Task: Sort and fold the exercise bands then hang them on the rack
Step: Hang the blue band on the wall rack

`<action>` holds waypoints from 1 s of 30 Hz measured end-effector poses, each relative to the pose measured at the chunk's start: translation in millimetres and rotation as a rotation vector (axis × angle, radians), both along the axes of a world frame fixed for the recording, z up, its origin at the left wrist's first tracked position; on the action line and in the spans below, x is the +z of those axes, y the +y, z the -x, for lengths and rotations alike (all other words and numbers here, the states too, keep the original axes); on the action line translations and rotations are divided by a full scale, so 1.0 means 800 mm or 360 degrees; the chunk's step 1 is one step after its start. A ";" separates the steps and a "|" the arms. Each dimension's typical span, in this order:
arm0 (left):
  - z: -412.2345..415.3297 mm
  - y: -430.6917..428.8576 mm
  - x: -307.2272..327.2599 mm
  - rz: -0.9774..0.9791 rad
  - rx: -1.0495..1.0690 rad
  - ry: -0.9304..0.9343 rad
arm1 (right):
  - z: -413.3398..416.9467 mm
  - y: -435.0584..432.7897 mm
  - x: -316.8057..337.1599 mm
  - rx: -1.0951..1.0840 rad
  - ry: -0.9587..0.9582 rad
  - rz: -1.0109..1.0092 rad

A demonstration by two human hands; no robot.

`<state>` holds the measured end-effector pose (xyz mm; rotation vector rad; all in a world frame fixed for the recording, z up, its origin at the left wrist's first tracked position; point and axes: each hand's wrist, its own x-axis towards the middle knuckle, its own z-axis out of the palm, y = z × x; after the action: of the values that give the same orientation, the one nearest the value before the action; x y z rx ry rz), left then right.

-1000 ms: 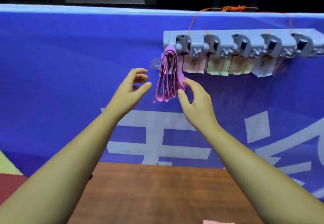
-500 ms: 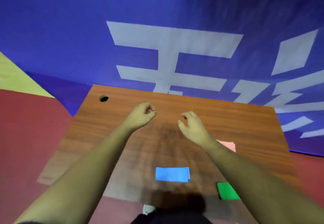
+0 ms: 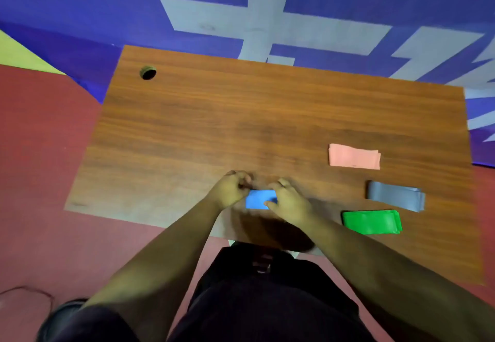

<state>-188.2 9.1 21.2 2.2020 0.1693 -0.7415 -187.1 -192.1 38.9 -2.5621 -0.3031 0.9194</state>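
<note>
Two hands work the folded blue band [image 3: 259, 199] at the worktop's [image 3: 241, 116] 6 o'clock edge, left hand [image 3: 231, 190] and right hand [image 3: 288, 200] each pinching an end; best lift level, layers squeezed together, so the fold holds.

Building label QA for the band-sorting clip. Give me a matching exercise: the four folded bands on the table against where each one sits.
Things:
1. blue band
2. pink band
3. grey band
4. green band

Places:
A. right side, nearest the front edge of the table
B. held at its ends by the left hand and right hand
C. right side, farthest from the person
D. right side, between the other two and furthest right

Pairs: 1-B, 2-C, 3-D, 4-A
</note>
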 end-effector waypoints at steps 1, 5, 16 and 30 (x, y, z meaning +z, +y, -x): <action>0.004 0.000 -0.008 0.0014 -0.0010 0.0022 | 0.003 0.004 -0.005 0.0033 -0.0045 0.0013; 0.011 -0.001 -0.031 0.0044 -0.0096 0.0043 | 0.010 0.018 -0.028 0.0063 -0.0092 -0.0032; 0.025 -0.008 -0.067 -0.0034 -0.0139 -0.0108 | 0.021 0.028 -0.076 0.0050 -0.0348 0.0102; 0.040 0.001 -0.082 -0.0021 -0.0258 -0.0417 | 0.029 0.021 -0.086 0.0014 -0.0524 0.0028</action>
<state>-220.3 10.2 -44.1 2.3206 -0.1382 -0.5312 -210.2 -175.2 -29.8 -2.7255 -0.3999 0.5004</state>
